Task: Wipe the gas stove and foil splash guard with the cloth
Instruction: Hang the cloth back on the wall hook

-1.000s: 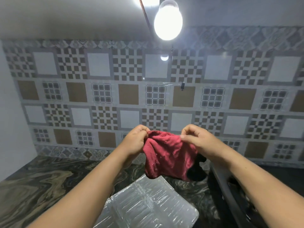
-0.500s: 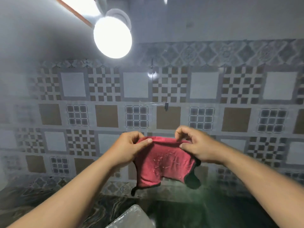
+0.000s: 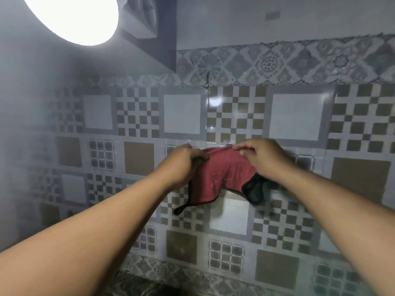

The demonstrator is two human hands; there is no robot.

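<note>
A red cloth [image 3: 222, 174] with a dark trim and a black patch at its lower right hangs in front of the patterned tile wall. My left hand [image 3: 183, 163] pinches its top left corner and my right hand [image 3: 263, 159] pinches its top right edge, holding it stretched against or very near the wall. A thin dark loop dangles from the cloth's lower left corner. The gas stove and the foil splash guard are out of view.
The tiled wall [image 3: 299, 116] fills the view, with a clear glossy sheet over it. A bright bulb [image 3: 72, 16] glares at the top left. A strip of dark marbled countertop [image 3: 136, 285] shows at the bottom edge.
Both hands have raised the cloth higher up the wall and spread it wider. The view has tilted upward, so the foil guard and stove dropped out of sight.
</note>
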